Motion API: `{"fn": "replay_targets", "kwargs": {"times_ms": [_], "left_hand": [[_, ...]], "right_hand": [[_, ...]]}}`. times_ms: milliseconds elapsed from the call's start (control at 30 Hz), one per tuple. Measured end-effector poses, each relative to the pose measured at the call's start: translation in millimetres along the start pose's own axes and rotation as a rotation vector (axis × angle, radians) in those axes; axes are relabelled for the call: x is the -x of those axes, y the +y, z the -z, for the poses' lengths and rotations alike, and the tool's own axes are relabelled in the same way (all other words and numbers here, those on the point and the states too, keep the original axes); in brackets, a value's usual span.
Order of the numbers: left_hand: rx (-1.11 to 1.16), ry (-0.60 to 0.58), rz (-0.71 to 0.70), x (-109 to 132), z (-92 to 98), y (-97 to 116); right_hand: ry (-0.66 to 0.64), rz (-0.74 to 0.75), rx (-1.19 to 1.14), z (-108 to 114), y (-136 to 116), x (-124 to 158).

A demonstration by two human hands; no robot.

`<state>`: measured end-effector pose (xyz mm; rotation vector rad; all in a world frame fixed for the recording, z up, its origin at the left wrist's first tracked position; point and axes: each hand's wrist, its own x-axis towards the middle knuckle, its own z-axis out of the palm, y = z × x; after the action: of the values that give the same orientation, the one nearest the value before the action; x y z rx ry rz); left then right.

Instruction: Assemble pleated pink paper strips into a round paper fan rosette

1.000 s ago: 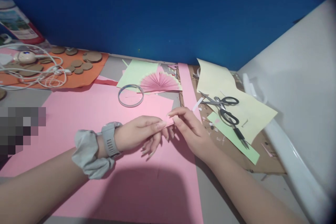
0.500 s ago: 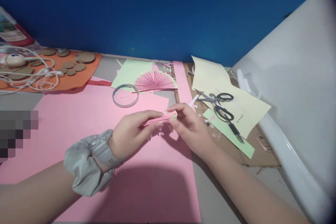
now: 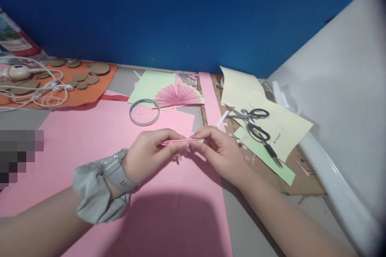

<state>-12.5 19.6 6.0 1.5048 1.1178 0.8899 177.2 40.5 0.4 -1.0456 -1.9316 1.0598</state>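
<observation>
A narrow folded strip of pink paper (image 3: 175, 141) with a pale green edge at its right end is held level between both hands, above a large pink sheet (image 3: 183, 225). My left hand (image 3: 152, 148), with a grey watch and scrunchie at the wrist, pinches its left part between thumb and fingers. At the right end my right hand (image 3: 218, 150) squeezes it the same way, the fingertips of both hands nearly meeting. Behind them lies a pleated pink paper fan (image 3: 178, 94) with a pale scalloped rim. A roll of clear tape (image 3: 144, 112) rests left of the fan.
To the right, black-handled scissors (image 3: 257, 113) and a pen (image 3: 273, 156) lie on cream paper (image 3: 289, 122) and a green strip (image 3: 283, 174). At left, white cables (image 3: 54, 88) and cardboard discs (image 3: 99, 68) cover orange paper (image 3: 102, 84). A bottle (image 3: 18, 38) stands behind.
My right fingers have closed onto the right end of the folded paper, which was fanned slightly open and now looks pressed flat. The view has shifted slightly.
</observation>
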Motion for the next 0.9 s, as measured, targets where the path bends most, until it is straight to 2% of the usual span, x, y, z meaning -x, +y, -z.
{"fn": "replay_targets", "kwargs": {"times_ms": [100,200,367,467,533,633,700,800,900], "left_hand": [[0.174,-0.122,0.063,-4,2.2,-1],[0.184,-0.179,0.121,-8,4.0,-3],[0.091,-0.026,0.105,-9,5.0,-7],[-0.076,0.051,0.053,-6,6.6,-6],[-0.2,0.064,0.016,-4,9.3,-5],[-0.452,0.067,-0.109,-2,16.2,-4],[-0.688,0.034,-0.303,-4,21.8,-6],[-0.892,-0.026,-0.566,-6,28.0,-9],[-0.942,0.002,-0.645,-8,30.0,-11]], "right_hand": [[-0.013,-0.106,-0.041,2,2,-2],[-0.022,-0.173,-0.032,3,2,-4],[-0.005,-0.158,0.017,2,-1,-2],[0.014,-0.136,0.064,3,1,1],[0.019,-0.071,0.094,5,3,3],[0.059,0.076,0.146,8,7,6],[0.081,0.141,0.165,9,8,6],[0.061,0.144,0.131,8,7,5],[0.022,0.102,0.091,8,6,3]]}}
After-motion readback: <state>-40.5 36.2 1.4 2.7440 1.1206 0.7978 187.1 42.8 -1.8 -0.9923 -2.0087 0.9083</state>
